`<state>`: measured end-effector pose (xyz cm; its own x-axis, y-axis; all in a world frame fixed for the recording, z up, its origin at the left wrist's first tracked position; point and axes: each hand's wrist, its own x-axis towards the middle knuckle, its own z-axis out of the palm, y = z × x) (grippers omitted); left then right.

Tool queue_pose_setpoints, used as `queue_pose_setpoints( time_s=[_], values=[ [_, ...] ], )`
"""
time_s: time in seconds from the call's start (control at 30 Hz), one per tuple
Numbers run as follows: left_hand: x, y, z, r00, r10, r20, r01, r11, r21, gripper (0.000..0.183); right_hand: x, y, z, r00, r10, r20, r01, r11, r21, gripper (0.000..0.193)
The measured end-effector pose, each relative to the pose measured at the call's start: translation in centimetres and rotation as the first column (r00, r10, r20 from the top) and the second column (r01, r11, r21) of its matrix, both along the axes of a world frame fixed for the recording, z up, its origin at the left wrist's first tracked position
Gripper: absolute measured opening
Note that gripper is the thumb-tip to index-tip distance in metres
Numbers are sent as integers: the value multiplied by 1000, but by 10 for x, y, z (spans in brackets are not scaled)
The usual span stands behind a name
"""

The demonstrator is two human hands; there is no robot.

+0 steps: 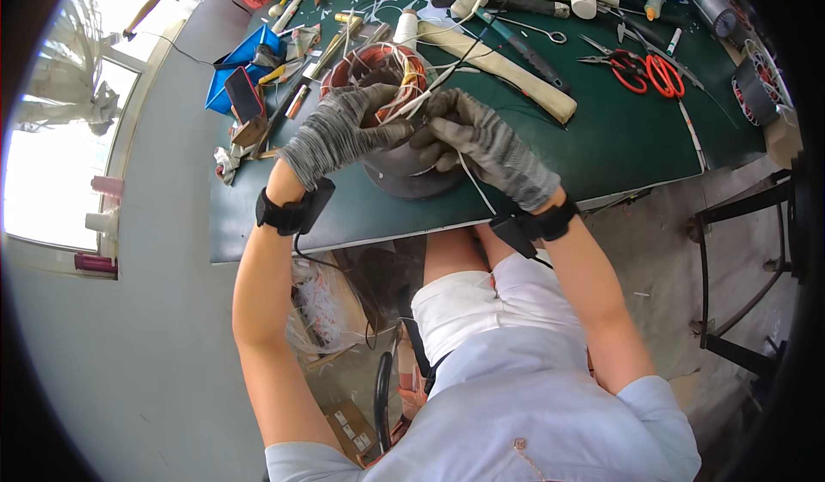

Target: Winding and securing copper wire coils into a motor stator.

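The left hand (344, 130), gloved, lies against the near side of a copper-wound coil (391, 59), its thumb reaching to the white leads (414, 107); whether it grips them, I cannot tell. The right hand (491, 143), also gloved, has its fingers curled in and pinches these leads just beside the left thumb. Below both hands sits a dark round base (411, 181). Just beyond the coil stands a white spool (406, 28); beyond the right hand lies a pale wooden bar (507, 71). Farther left of the left hand, a phone (244, 94) leans near a blue bin (220, 87); well right of the right hand lie red-handled scissors (663, 76).
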<state>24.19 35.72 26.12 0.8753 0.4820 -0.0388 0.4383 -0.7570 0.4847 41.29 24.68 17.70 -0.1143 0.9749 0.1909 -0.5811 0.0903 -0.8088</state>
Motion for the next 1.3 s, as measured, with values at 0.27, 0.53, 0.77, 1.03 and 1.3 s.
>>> queue_pose_setpoints(
  time_s=[0.27, 0.53, 0.77, 1.03, 1.3],
  values=[
    [-8, -21, -14, 974, 208, 89, -198, 593, 780, 94, -5, -27, 11, -187, -534, 825, 313, 764, 565, 26],
    [8, -42, -29, 900, 242, 362, -422, 279, 862, 105, -20, 31, 38, 567, -772, 287, 283, 510, 812, 31],
    [6, -35, -53, 860, 172, 481, -498, 489, 716, 80, 33, -60, 10, 547, -647, 532, 220, 724, 654, 20],
    [14, -46, -50, 824, 160, 543, -559, 79, 825, 78, -16, 14, 57, 419, -846, 331, 246, 456, 855, 32],
    [20, -43, -60, 833, 257, 490, -489, 756, 435, 71, 65, -96, -12, 121, -831, 543, 87, 553, 828, 21]
  ],
)
